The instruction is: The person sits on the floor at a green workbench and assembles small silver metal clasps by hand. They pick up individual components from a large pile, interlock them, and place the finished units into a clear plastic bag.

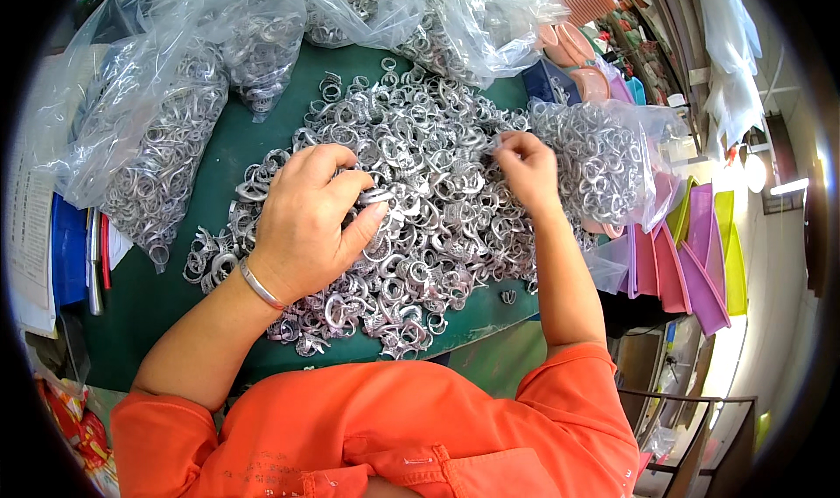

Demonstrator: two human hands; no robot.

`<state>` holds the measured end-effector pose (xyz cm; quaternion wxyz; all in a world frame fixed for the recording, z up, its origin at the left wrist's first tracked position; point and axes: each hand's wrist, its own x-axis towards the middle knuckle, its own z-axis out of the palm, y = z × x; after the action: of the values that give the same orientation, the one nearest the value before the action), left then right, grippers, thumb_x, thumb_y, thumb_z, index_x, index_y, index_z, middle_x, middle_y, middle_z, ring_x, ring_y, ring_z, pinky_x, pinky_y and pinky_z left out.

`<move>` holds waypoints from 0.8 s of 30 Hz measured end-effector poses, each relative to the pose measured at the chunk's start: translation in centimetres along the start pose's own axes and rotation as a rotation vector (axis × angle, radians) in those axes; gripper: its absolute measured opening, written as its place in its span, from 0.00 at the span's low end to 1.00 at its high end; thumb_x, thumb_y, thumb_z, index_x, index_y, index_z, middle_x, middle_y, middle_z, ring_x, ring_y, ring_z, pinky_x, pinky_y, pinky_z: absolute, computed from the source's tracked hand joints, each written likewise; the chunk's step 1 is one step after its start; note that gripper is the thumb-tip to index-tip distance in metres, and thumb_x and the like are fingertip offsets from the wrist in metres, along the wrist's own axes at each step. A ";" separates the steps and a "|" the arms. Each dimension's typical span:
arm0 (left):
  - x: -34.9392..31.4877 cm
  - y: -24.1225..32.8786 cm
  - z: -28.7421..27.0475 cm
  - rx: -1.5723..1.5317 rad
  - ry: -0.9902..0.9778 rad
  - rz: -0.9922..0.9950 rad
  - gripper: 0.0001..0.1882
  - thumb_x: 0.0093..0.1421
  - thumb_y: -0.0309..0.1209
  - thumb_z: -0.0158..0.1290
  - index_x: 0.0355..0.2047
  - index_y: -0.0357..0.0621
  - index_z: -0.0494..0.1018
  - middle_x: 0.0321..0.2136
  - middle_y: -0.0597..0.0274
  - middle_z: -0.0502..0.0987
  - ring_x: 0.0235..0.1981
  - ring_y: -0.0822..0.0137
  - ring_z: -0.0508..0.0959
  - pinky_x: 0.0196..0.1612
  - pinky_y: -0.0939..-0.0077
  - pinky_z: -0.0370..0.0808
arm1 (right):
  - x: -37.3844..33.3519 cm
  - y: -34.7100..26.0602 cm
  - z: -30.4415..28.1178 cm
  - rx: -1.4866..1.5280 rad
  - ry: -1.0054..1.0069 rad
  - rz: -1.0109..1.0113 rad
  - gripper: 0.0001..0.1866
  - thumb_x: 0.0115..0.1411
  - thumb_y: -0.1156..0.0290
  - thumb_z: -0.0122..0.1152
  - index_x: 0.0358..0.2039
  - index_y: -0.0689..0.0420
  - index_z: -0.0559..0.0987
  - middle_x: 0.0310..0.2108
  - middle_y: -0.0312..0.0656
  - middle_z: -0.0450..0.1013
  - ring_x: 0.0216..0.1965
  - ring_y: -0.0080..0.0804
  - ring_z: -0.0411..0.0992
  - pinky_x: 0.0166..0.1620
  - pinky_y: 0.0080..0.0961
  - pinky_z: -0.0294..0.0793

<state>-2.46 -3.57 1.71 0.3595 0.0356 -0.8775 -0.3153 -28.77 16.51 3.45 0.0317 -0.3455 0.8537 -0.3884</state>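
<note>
A worker's left hand, palm down, arches over the near left part of a heap of silver-coloured rings, one ring showing between its thumb and fingers; whether that ring is firmly gripped cannot be told. The right hand is at the heap's right side, thumb and forefinger drawn together at the pieces; what they may be pinching cannot be made out. The heap lies beneath the left hand and spreads between the two.

The rings are metallic and shiny, some plain curved bands, others with broader, patterned tops, tangled at every angle. Clear, crinkled plastic surrounds them: a left bag packed with rings, more bags along the far side, and a right bag close against the heap. A smooth silver bracelet circles the left wrist above the green tabletop.

Bare green surface runs between the left bag and the heap and widens toward the lower left. A narrower strip separates the heap from the table's curved-looking near edge, where one small metal piece lies apart. On the right, the bag leaves little room beside the right hand.
</note>
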 end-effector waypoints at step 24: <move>-0.1 0.0 -0.2 0.005 -0.011 -0.022 0.13 0.55 0.35 0.56 0.34 0.38 0.75 0.39 0.51 0.71 0.40 0.51 0.72 0.45 0.61 0.69 | 2.4 -2.9 -0.2 0.632 -0.047 0.207 0.09 0.55 0.70 0.67 0.32 0.56 0.75 0.23 0.29 0.70 0.23 0.15 0.65 0.24 0.12 0.62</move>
<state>-2.31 -3.65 1.76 0.3514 0.0443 -0.8798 -0.3171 -29.01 13.87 6.05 0.1963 -0.2385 0.7205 -0.6208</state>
